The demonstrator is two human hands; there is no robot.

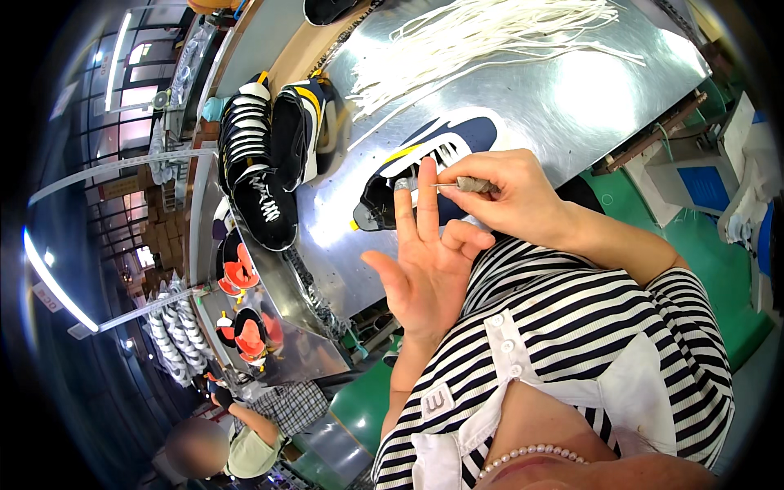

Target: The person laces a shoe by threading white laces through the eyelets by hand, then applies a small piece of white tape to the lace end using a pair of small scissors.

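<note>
My left hand [433, 273] is open, palm up with the fingers spread. Grey tape wraps one of its fingertips. Between the thumb and fingers of my right hand [523, 192] is an awl [475, 185] with a wrapped handle, its thin metal point close to a raised finger of my left hand. I cannot tell whether the point touches that finger. Behind both hands a navy, white and yellow sneaker [469, 129] lies on the metal table [555, 118], partly hidden by them. Short white lace ends show at its opening.
A heap of white laces [482, 45] lies across the table's far side. To the left stand a sneaker with white lacing [247, 122] and another sneaker [309, 135]. Red-lined shoes [249, 335] rest on a lower surface, near a co-worker [253, 445] at lower left.
</note>
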